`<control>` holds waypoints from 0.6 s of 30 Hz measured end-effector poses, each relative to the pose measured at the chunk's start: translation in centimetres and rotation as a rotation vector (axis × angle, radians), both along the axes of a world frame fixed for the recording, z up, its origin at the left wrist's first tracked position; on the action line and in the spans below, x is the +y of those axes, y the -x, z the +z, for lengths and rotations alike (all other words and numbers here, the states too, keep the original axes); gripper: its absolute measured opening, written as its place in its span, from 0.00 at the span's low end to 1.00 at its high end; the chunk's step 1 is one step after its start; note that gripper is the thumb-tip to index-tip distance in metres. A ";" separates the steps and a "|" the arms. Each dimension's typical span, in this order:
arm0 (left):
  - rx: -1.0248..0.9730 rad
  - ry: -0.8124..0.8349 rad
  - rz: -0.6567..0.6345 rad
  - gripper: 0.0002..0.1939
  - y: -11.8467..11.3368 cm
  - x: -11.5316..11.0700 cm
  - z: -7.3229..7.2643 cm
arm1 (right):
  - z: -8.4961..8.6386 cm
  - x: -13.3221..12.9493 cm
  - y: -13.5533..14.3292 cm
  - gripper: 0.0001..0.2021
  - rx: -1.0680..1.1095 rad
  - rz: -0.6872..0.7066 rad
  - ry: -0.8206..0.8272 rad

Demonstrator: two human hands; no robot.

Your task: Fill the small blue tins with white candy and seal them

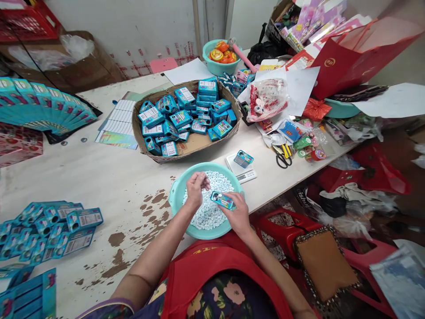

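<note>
My right hand (239, 212) grips a small blue printed box (226, 202) over a turquoise basin (177, 186). The box's top has a round opening with something white at it. Many small pale candy-like pellets (207, 217) fill the basin. Just left of the box, my left hand (195, 188) hovers over the pellets with its fingers pinched together; what they hold, if anything, is too small to make out. Beyond the basin, another blue box (244, 158) rests on a white digital scale (247, 176).
A cardboard tray (186, 153) heaped with blue boxes stands behind the basin. Stacked blue boxes (49, 230) sit at the left. Black-handled scissors (283, 157) lie right of the scale, near packaged toys. A red stool (282, 226) stands below the table's right edge.
</note>
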State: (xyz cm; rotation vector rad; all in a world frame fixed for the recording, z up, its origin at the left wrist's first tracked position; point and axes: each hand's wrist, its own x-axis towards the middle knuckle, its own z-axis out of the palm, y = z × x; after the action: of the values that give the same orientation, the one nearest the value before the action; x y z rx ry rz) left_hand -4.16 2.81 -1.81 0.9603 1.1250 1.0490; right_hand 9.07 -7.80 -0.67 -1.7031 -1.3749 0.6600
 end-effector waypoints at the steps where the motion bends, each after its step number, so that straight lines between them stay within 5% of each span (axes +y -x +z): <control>1: 0.145 -0.035 -0.022 0.15 0.3 0.3 -1.3 | 0.0 -0.3 -0.4 0.16 0.015 -0.016 -0.013; 6: 0.860 -0.318 -0.542 0.14 -0.6 -2.7 -7.0 | -0.2 -1.3 -1.7 0.15 0.113 -0.097 -0.012; 9: 1.067 -0.433 -0.755 0.22 -1.3 -5.9 -8.1 | -0.1 -1.2 -1.9 0.16 0.135 -0.122 -0.016; 12: 1.051 -0.512 -0.935 0.20 -0.3 -7.0 -8.3 | 0.0 -1.0 -1.9 0.16 0.133 -0.118 0.010; 15: 1.003 -0.399 -0.872 0.13 1.6 -5.5 -8.4 | -0.2 -0.8 -2.0 0.15 0.111 -0.079 0.047; 18: 0.787 -0.153 -0.567 0.09 2.8 -3.5 -7.8 | -0.6 -0.5 -2.1 0.16 0.081 -0.044 0.075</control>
State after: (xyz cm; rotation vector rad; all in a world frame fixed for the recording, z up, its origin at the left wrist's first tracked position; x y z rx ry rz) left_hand -6.96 -0.64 -9.57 1.7742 1.2768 0.2776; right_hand 11.16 -8.33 -1.28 -1.7415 -1.2664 0.7558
